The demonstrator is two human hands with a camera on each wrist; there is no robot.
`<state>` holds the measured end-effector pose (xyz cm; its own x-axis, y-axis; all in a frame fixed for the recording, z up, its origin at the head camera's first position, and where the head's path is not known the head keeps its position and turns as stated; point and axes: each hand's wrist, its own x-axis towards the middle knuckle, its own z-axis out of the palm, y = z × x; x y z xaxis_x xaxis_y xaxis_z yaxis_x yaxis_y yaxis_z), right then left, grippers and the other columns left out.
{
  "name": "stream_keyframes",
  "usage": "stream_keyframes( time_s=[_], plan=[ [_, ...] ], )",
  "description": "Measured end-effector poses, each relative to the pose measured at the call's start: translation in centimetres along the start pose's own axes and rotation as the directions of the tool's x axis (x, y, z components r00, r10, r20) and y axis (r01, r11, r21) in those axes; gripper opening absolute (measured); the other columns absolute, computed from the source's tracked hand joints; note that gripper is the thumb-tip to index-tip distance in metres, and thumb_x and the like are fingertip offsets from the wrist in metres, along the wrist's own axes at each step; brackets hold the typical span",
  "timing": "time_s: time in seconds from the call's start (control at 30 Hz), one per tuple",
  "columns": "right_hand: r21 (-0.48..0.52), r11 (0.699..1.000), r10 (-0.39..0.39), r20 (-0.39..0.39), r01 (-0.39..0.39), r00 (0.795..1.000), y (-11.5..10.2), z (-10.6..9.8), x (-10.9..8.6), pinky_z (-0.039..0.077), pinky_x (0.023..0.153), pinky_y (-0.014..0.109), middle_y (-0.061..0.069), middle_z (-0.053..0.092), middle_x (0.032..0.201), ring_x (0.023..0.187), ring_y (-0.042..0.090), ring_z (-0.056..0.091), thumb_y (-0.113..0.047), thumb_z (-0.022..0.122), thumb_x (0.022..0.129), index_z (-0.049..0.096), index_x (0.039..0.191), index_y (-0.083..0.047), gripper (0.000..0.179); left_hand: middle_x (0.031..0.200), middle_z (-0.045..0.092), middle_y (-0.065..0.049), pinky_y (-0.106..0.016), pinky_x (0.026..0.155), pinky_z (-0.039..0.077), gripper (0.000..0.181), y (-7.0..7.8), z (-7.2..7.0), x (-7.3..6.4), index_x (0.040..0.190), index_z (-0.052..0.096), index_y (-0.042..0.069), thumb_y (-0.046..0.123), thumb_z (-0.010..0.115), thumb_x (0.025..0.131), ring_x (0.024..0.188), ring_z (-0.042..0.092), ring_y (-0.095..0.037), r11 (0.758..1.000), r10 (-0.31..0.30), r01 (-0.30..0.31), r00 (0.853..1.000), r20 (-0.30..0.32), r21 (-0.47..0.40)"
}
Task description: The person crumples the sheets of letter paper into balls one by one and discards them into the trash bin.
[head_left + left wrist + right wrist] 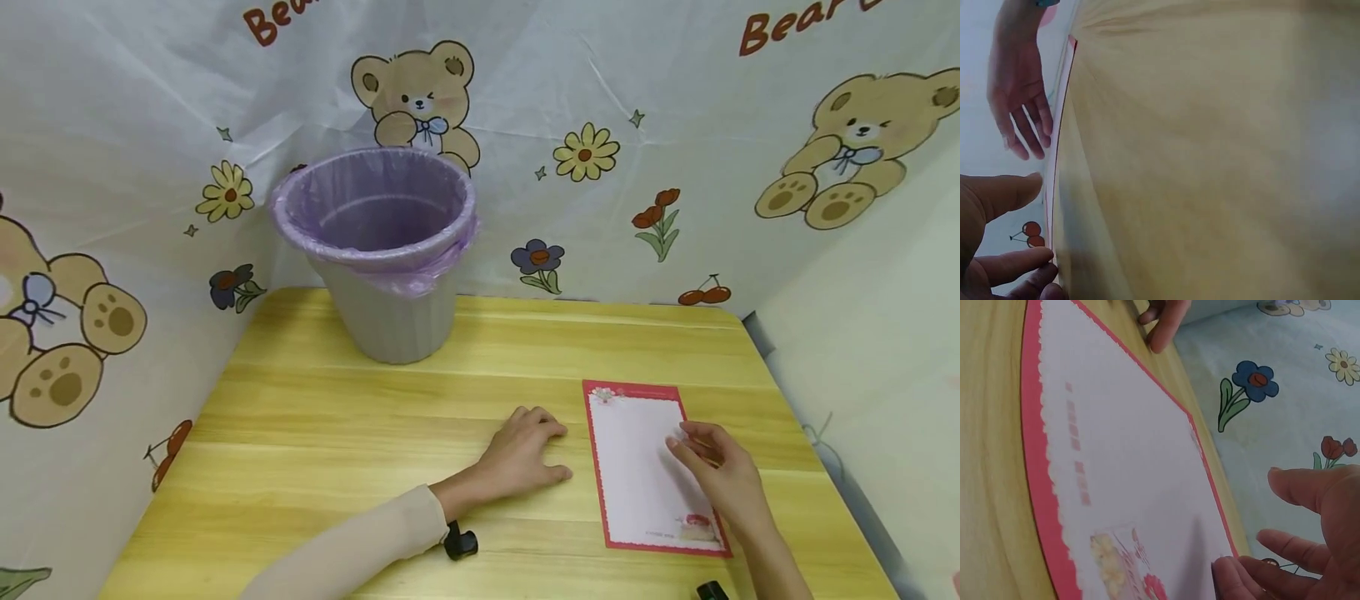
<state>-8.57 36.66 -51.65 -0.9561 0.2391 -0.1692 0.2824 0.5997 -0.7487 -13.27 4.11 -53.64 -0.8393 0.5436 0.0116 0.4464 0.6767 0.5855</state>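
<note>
A sheet of letter paper with a red border lies on the wooden table, a small flower print at its top left and a cake-like picture at its bottom right. My left hand is just left of the sheet, thumb and fingers apart, nothing between them. Over the sheet's right side is my right hand, thumb parted from loosely bent fingers. In the right wrist view its lower fingertips are at the sheet's edge; whether they touch it I cannot tell. The left wrist view shows the paper nearly edge-on.
A grey bin lined with a purple plastic bag stands at the table's back left. Black pieces of gear show by both wrists. A white cloth printed with bears and flowers surrounds the wooden table.
</note>
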Motion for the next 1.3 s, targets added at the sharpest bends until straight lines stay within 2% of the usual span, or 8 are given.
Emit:
stream_keyframes(
  time_s=[0.17, 0.47, 0.7, 0.83, 0.97, 1.1, 1.2, 1.3],
  plan=[
    [0.139, 0.990, -0.002, 0.073, -0.008, 0.997, 0.0, 0.4, -0.2, 0.058, 0.084, 0.009, -0.013, 0.066, 0.130, 0.101, -0.013, 0.069, -0.045, 0.072, 0.103, 0.056, 0.148, -0.006, 0.061, 0.144, 0.059, 0.003, -0.029, 0.099, 0.052, 0.077, 0.2, 0.2, 0.3, 0.148, 0.065, 0.021, 0.055, 0.088, 0.084, 0.126, 0.050, -0.016, 0.998, -0.001, -0.001, 1.000, 0.021, 0.069],
    [0.263, 0.963, 0.009, 0.198, -0.062, 0.980, -1.8, 2.1, -1.4, 0.064, 0.091, 0.020, 0.020, 0.059, 0.152, 0.106, 0.005, 0.079, -0.044, 0.069, 0.105, 0.051, 0.151, -0.004, 0.063, 0.156, 0.051, 0.001, -0.040, 0.111, 0.047, 0.099, -1.1, -1.2, -0.7, 0.157, 0.055, 0.020, 0.068, 0.089, 0.077, 0.139, 0.045, -0.022, 0.987, 0.024, -0.038, 0.996, 0.088, 0.157],
    [0.342, 0.940, -0.094, 0.274, -0.006, 0.957, -3.4, 3.8, -1.8, 0.065, 0.095, 0.024, 0.024, 0.056, 0.151, 0.109, 0.012, 0.080, -0.035, 0.070, 0.106, 0.054, 0.148, -0.001, 0.057, 0.161, 0.046, 0.001, -0.040, 0.108, 0.042, 0.115, -2.8, -3.1, -2.3, 0.161, 0.049, 0.022, 0.077, 0.089, 0.069, 0.144, 0.040, -0.022, 0.967, 0.040, -0.073, 0.989, 0.139, 0.244],
    [0.352, 0.936, -0.125, 0.322, 0.003, 0.938, -3.9, 4.6, -1.7, 0.064, 0.096, 0.026, 0.024, 0.054, 0.155, 0.113, 0.013, 0.079, -0.032, 0.071, 0.105, 0.054, 0.148, -0.001, 0.056, 0.162, 0.046, 0.003, -0.039, 0.107, 0.041, 0.116, -3.6, -3.8, -2.9, 0.161, 0.047, 0.022, 0.077, 0.090, 0.068, 0.143, 0.040, -0.022, 0.967, 0.035, -0.073, 0.987, 0.156, 0.244],
    [0.296, 0.954, -0.147, 0.345, 0.041, 0.927, -4.9, 5.2, -1.3, 0.063, 0.096, 0.022, 0.021, 0.055, 0.156, 0.116, 0.017, 0.077, -0.034, 0.074, 0.103, 0.058, 0.148, -0.006, 0.055, 0.162, 0.045, 0.003, -0.039, 0.106, 0.041, 0.116, -4.3, -4.5, -3.2, 0.161, 0.047, 0.021, 0.075, 0.091, 0.068, 0.142, 0.041, -0.022, 0.970, 0.017, -0.053, 0.988, 0.154, 0.236],
    [0.189, 0.964, -0.244, 0.350, 0.187, 0.904, -5.3, 5.4, -1.1, 0.061, 0.094, 0.019, 0.015, 0.058, 0.154, 0.125, 0.029, 0.072, -0.035, 0.079, 0.100, 0.059, 0.148, -0.014, 0.056, 0.162, 0.046, 0.002, -0.041, 0.107, 0.041, 0.116, -5.1, -5.0, -3.5, 0.162, 0.047, 0.020, 0.075, 0.090, 0.069, 0.143, 0.041, -0.023, 0.971, 0.002, -0.036, 0.990, 0.143, 0.238],
    [0.043, 0.935, -0.346, 0.332, 0.353, 0.877, -4.7, 5.1, -1.1, 0.060, 0.099, 0.031, 0.009, 0.059, 0.154, 0.132, 0.031, 0.063, -0.040, 0.087, 0.092, 0.057, 0.150, -0.019, 0.069, 0.163, 0.045, 0.001, -0.044, 0.110, 0.040, 0.116, -5.6, -5.3, -3.7, 0.162, 0.046, 0.020, 0.074, 0.091, 0.069, 0.145, 0.040, -0.024, 0.974, -0.010, -0.022, 0.990, 0.138, 0.227],
    [-0.119, 0.873, -0.417, 0.323, 0.474, 0.849, -4.0, 4.7, -1.3, 0.049, 0.107, 0.056, 0.008, 0.052, 0.161, 0.139, 0.034, 0.048, -0.047, 0.093, 0.082, 0.053, 0.156, -0.021, 0.088, 0.163, 0.045, 0.001, -0.046, 0.111, 0.040, 0.115, -5.9, -5.7, -3.8, 0.162, 0.046, 0.021, 0.073, 0.092, 0.069, 0.146, 0.039, -0.025, 0.977, -0.018, -0.012, 0.991, 0.136, 0.212]
  ],
)
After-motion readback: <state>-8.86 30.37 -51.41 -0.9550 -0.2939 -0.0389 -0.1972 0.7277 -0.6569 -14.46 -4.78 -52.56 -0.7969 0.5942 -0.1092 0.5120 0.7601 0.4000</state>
